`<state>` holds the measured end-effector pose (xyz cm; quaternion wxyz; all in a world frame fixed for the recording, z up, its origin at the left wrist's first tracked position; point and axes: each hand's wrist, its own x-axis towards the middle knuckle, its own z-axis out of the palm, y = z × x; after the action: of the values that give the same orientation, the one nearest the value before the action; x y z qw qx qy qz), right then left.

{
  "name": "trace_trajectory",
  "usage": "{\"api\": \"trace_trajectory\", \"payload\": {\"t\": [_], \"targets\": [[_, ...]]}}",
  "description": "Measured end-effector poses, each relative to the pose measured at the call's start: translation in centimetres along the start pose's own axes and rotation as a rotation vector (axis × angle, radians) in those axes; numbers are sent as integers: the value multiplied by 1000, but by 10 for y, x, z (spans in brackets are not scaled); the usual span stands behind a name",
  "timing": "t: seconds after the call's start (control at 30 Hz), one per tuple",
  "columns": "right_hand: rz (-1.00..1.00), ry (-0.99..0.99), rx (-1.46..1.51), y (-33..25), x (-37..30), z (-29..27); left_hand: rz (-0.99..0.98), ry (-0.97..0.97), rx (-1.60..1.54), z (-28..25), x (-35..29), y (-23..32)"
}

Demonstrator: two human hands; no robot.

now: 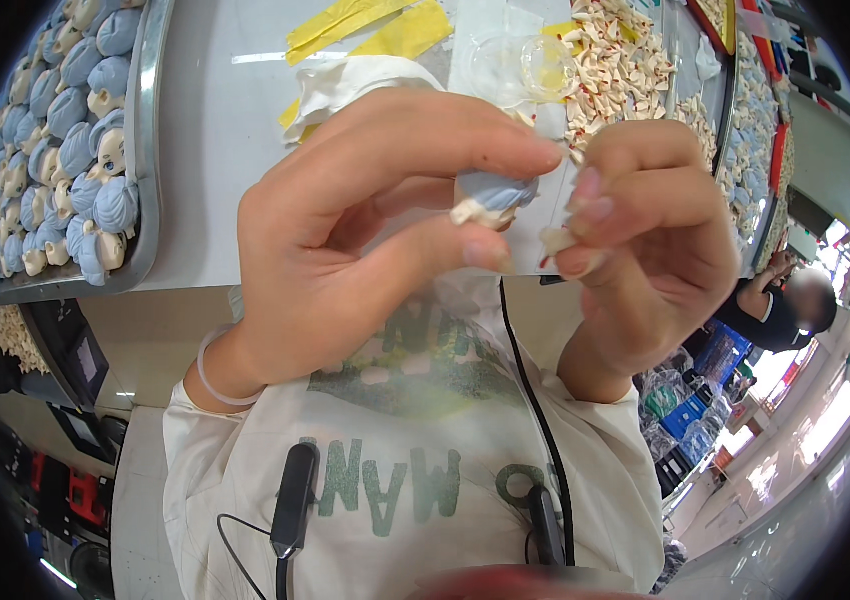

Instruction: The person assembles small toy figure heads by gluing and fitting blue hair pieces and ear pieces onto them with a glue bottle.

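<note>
My left hand (pixel 335 220) is closed around a small doll head (pixel 497 195) with light-blue hair and a cream underside, held between thumb and fingers above the table's near edge. Just to its right, my right hand (pixel 650 225) pinches a tiny cream piece with a red tip (pixel 555 242) between thumb and fingertips. A narrow gap separates that piece from the doll head. Behind my right hand, a heap of similar small cream pieces with red marks (pixel 620 75) lies on the table (pixel 210 200).
A metal tray (pixel 150 160) full of blue-haired doll heads stands at the left. Yellow strips (pixel 405 35), a crumpled white cloth (pixel 370 78) and a clear round dish (pixel 525 68) lie at the back. Another person (pixel 785 305) is off at the far right.
</note>
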<state>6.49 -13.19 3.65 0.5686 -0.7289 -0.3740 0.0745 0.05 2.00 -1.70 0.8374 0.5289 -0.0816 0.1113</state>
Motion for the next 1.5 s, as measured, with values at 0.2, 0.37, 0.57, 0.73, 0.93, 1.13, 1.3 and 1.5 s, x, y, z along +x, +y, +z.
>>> {"api": "trace_trajectory", "payload": {"t": [0.2, 0.37, 0.57, 0.73, 0.93, 1.13, 1.3, 1.5], "targets": [[6, 77, -35, 5, -4, 13, -53, 28, 175, 1, -3, 9], [-140, 47, -156, 7, -2, 12, 111, -19, 366, 3, -3, 7], [-13, 76, -68, 5, -6, 12, 87, 21, 371, 5, -4, 6], [5, 231, -331, 10, 2, -35, 42, 19, 328, 5, -3, 6], [65, -30, -796, 36, 13, -63, -31, 6, 344, 4, -2, 9], [32, -41, -788, 46, 18, -62, -73, 36, 352, 6, -3, 8], [6, -6, -753, 50, 19, -66, -79, 56, 336, 7, -2, 7], [70, 123, -656, 41, 14, -71, -95, 58, 327, 7, -2, 7]]}}
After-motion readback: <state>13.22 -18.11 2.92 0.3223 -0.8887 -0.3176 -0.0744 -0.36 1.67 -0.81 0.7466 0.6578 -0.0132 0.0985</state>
